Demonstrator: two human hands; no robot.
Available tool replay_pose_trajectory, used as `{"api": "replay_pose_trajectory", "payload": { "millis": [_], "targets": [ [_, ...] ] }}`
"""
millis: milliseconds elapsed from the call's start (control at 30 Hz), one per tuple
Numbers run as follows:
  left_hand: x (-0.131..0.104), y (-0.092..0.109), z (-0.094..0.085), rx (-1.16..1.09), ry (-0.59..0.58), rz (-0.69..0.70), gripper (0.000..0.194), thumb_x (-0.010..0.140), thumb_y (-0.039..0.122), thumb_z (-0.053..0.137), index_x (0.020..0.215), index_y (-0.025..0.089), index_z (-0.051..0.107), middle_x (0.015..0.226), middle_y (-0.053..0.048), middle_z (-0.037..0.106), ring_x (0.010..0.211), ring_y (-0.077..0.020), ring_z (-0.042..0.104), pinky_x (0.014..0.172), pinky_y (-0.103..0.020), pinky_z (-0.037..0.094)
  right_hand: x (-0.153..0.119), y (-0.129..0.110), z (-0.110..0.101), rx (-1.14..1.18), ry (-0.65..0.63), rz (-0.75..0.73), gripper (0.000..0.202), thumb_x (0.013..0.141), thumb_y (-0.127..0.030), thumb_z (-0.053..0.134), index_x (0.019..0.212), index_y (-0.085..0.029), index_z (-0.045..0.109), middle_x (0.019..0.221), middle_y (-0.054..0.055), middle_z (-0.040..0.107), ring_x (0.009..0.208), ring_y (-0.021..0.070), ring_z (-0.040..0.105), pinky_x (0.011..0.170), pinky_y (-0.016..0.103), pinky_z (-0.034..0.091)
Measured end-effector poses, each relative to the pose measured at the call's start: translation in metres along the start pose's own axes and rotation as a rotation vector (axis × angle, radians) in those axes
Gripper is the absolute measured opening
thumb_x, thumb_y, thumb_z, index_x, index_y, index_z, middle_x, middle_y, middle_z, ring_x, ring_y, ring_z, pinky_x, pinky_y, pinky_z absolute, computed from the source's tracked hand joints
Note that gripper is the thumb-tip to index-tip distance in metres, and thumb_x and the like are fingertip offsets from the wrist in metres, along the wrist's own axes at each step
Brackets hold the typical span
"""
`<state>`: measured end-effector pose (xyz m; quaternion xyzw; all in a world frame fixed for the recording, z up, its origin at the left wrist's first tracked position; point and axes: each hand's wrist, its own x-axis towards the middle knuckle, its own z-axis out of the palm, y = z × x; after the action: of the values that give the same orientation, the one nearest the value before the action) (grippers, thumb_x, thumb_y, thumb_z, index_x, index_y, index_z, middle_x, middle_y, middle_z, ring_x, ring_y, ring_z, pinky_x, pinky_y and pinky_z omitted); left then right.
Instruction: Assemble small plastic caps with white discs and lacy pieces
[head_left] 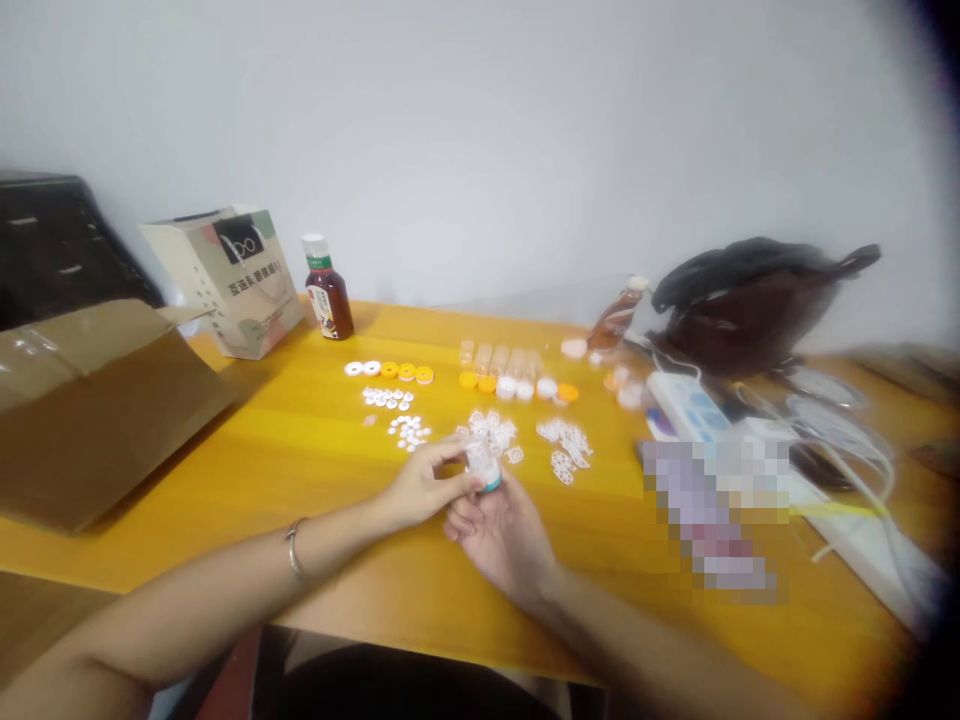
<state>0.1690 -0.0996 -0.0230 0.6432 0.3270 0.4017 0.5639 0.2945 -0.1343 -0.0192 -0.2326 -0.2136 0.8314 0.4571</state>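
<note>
Near the front middle of the table, my left hand [422, 482] pinches a small clear plastic bottle with a teal cap [481, 464] between thumb and fingers. Under its teal end, the curled fingers of my right hand [508, 535] grip it too. Just beyond my hands lies a pile of white openwork plastic discs [491, 430], with a second pile of openwork discs [566, 448] to the right. Small white round pieces [409, 432] lie in two groups past my left hand. Farther back are a row of orange and white ring caps [389, 370] and several clear bottles [510, 360] with orange and white caps.
A cardboard box [112, 410], a paper bag [259, 290] and a dark drink bottle [328, 300] stand on the left. To the right are another bottle [616, 315], a dark bag [750, 310], a power strip [688, 410] and loose cables [847, 430] on the yellow table [360, 600].
</note>
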Motion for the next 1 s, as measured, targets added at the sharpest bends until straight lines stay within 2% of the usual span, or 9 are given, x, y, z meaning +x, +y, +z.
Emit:
{"api": "replay_pose_trajectory", "payload": {
  "millis": [133, 267, 333, 433, 600, 800, 1000],
  "targets": [
    [0.001, -0.003, -0.001, -0.110, -0.014, -0.076, 0.035, 0.075, 0.038, 0.061, 0.099, 0.013, 0.056, 0.075, -0.004, 0.058, 0.049, -0.0093, 0.054, 0.040, -0.018, 0.042, 0.000, -0.004, -0.001, -0.035, -0.020, 0.007, 0.035, 0.080, -0.055, 0.043, 0.069, -0.021, 0.048, 0.053, -0.005, 0.036, 0.048, 0.0115, 0.033, 0.055, 0.028, 0.035],
    [0.003, -0.002, -0.001, -0.148, 0.034, -0.057, 0.030, 0.074, 0.039, 0.061, 0.087, 0.012, 0.057, 0.059, 0.001, 0.055, 0.040, -0.0077, 0.049, 0.041, -0.021, 0.042, 0.002, -0.003, -0.006, -0.105, 0.028, -0.110, 0.030, 0.077, -0.051, 0.053, 0.080, -0.021, 0.053, 0.064, -0.001, 0.048, 0.061, 0.0138, 0.044, 0.063, 0.029, 0.039],
    [0.004, -0.001, -0.001, -0.114, 0.075, -0.016, 0.029, 0.073, 0.039, 0.062, 0.082, 0.012, 0.059, 0.061, 0.000, 0.055, 0.044, -0.0082, 0.050, 0.044, -0.021, 0.042, 0.003, -0.001, -0.007, -0.131, 0.055, -0.185, 0.029, 0.075, -0.049, 0.057, 0.084, -0.021, 0.055, 0.071, 0.001, 0.053, 0.068, 0.0147, 0.048, 0.068, 0.029, 0.040],
    [0.004, 0.000, -0.001, -0.028, 0.151, 0.030, 0.027, 0.072, 0.037, 0.064, 0.082, 0.013, 0.062, 0.074, -0.004, 0.059, 0.059, -0.0116, 0.054, 0.054, -0.023, 0.045, 0.004, 0.002, -0.008, -0.147, 0.074, -0.261, 0.027, 0.074, -0.043, 0.062, 0.089, -0.021, 0.056, 0.080, 0.002, 0.057, 0.073, 0.0147, 0.049, 0.072, 0.030, 0.040],
    [0.002, 0.001, 0.002, 0.058, 0.202, 0.072, 0.023, 0.073, 0.036, 0.063, 0.080, 0.014, 0.064, 0.085, -0.006, 0.061, 0.079, -0.0183, 0.056, 0.068, -0.027, 0.046, 0.004, 0.006, -0.007, -0.197, 0.101, -0.352, 0.020, 0.076, -0.039, 0.061, 0.088, -0.023, 0.056, 0.082, 0.000, 0.057, 0.075, 0.0136, 0.050, 0.073, 0.028, 0.041],
    [0.000, 0.005, 0.004, 0.155, 0.259, 0.157, 0.020, 0.072, 0.032, 0.064, 0.084, 0.015, 0.066, 0.094, -0.007, 0.062, 0.096, -0.0219, 0.053, 0.089, -0.033, 0.039, 0.005, 0.012, -0.013, -0.371, 0.122, -0.453, 0.023, 0.077, -0.039, 0.058, 0.097, -0.027, 0.053, 0.099, 0.002, 0.058, 0.090, 0.0160, 0.052, 0.076, 0.029, 0.042],
    [0.001, 0.005, 0.001, 0.232, 0.254, 0.172, 0.019, 0.074, 0.031, 0.062, 0.086, 0.016, 0.065, 0.098, -0.007, 0.062, 0.097, -0.0206, 0.054, 0.091, -0.033, 0.039, 0.009, 0.007, -0.022, -0.587, 0.078, -0.495, 0.025, 0.081, -0.044, 0.052, 0.101, -0.030, 0.050, 0.105, 0.001, 0.056, 0.095, 0.0165, 0.053, 0.085, 0.032, 0.042]
  ]
}}
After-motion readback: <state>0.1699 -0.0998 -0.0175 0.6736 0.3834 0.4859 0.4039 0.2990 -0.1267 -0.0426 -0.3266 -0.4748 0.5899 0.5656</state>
